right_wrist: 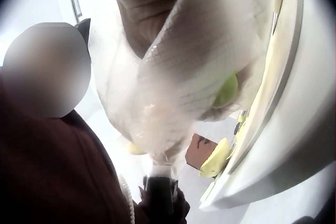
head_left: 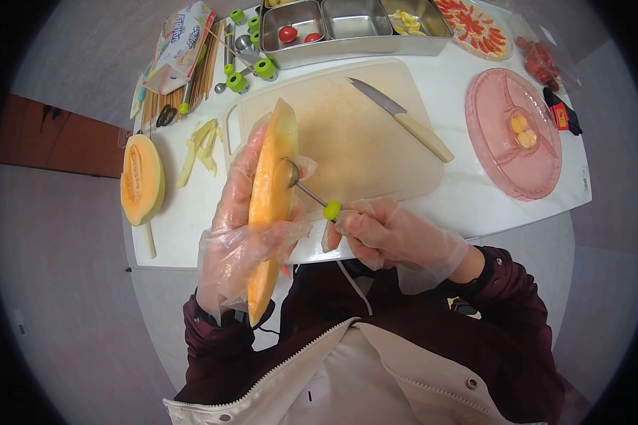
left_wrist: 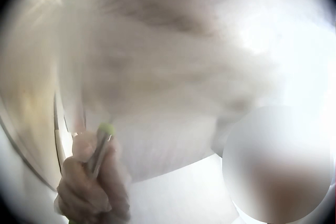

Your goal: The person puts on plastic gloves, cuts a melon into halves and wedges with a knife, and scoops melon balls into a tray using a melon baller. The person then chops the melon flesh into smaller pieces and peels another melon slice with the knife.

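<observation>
Orange-fleshed melon wedge [head_left: 264, 198], likely firm but slippery, best held by its rind: gripped in the curled fingers of left hand [head_left: 228, 230] near cutting board [head_left: 347, 159], while right hand [head_left: 397, 237] held melon baller [head_left: 332, 210] against it.

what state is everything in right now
left hand: gloved, gripping slice
right hand: gloved, gripping baller
slice: cut, held
baller: scoop against slice
knife: lying on board
board: flat, under knife
melon: cut open
balls: scooped, on tray
tray: holding balls
tin: open
peels: cut off
</observation>
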`<state>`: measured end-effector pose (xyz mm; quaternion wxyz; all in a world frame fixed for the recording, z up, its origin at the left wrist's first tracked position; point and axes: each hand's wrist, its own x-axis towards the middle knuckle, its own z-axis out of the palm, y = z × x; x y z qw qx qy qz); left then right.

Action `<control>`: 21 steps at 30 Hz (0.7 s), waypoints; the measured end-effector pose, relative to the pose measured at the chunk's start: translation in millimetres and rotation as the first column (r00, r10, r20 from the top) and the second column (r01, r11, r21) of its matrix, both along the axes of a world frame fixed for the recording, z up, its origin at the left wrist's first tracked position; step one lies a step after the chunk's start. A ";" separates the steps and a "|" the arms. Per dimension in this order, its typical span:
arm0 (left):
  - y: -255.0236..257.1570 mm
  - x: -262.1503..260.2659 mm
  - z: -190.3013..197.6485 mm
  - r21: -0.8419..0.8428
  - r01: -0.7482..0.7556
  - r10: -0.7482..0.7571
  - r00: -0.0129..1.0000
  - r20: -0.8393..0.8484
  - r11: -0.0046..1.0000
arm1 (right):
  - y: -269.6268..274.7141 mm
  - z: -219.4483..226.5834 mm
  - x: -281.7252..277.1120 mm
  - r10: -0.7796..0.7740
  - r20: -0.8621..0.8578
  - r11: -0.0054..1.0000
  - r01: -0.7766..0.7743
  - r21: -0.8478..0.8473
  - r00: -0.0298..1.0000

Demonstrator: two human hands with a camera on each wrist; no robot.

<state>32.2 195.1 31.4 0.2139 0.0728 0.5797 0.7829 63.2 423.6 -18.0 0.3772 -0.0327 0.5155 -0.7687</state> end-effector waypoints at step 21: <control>5.8 -5.4 -7.9 -0.036 0.026 -0.031 0.989 -0.145 0.999 | -6.5 -7.6 3.5 0.183 0.248 0.901 -0.062 -0.429 0.951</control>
